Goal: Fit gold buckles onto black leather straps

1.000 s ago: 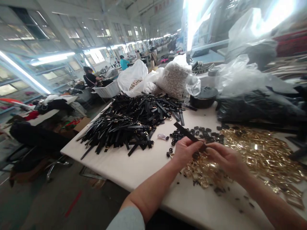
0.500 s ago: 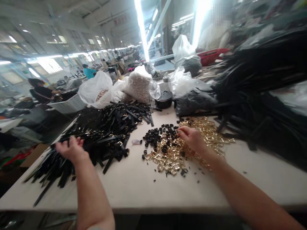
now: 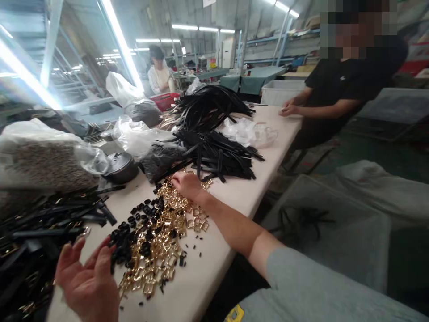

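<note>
My left hand (image 3: pixel 87 275) is palm up with its fingers apart, holding nothing. It hovers between the heap of black straps (image 3: pixel 36 250) with gold buckles and a cluster of small black loops (image 3: pixel 122 237). Gold square buckles (image 3: pixel 167 241) lie spread beside those loops. Over the far end of the buckles, my right hand (image 3: pixel 188 184) has its fingers pinched together. What is between its fingertips, if anything, is too small to make out.
Behind the buckles are a dark round tin (image 3: pixel 121 167), a bag of dark pieces (image 3: pixel 161 156) and a larger bag of pale pieces (image 3: pixel 50 165). Black strips (image 3: pixel 221 152) are piled farther right. A co-worker (image 3: pixel 348 85) sits at the table's far right edge.
The view has swung to the right, bringing the co-worker into sight. My left hand has left the strap heap and moved toward the black loops. My right hand stays pinched over the buckles.
</note>
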Action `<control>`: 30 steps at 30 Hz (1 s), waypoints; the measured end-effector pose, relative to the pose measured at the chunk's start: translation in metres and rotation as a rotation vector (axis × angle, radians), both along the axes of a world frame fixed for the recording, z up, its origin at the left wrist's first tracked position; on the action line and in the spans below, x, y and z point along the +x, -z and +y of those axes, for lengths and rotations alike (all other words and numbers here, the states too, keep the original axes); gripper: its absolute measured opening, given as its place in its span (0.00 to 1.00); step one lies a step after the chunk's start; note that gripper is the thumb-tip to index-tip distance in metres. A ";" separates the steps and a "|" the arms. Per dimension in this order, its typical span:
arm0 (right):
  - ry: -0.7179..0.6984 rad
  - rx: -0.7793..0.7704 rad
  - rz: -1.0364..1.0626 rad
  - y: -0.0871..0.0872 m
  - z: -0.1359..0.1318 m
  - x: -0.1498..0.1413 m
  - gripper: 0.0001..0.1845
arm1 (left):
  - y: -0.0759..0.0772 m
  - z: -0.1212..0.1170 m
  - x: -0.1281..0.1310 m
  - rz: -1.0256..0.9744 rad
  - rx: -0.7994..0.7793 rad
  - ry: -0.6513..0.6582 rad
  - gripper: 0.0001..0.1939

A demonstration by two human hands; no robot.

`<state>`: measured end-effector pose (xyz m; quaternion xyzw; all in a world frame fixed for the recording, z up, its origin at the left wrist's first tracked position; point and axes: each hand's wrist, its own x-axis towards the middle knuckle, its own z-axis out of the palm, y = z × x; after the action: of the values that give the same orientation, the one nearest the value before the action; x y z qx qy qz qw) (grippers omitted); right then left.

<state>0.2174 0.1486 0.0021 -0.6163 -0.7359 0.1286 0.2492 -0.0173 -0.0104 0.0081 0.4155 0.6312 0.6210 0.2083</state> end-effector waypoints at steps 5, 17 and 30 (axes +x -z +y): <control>0.327 -0.064 0.001 -0.002 0.030 0.055 0.17 | 0.013 -0.002 0.012 -0.037 0.092 0.026 0.35; 0.344 -0.111 0.210 0.003 0.039 0.057 0.27 | 0.026 0.001 0.015 -0.211 0.049 0.155 0.29; -0.732 -0.524 0.680 0.001 -0.020 -0.023 0.10 | 0.031 0.016 -0.007 -0.495 -0.077 0.096 0.31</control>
<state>0.1945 0.1286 0.0006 -0.2860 -0.7234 0.5764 0.2502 -0.0248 0.0055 -0.0227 0.2719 0.5637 0.6689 0.4012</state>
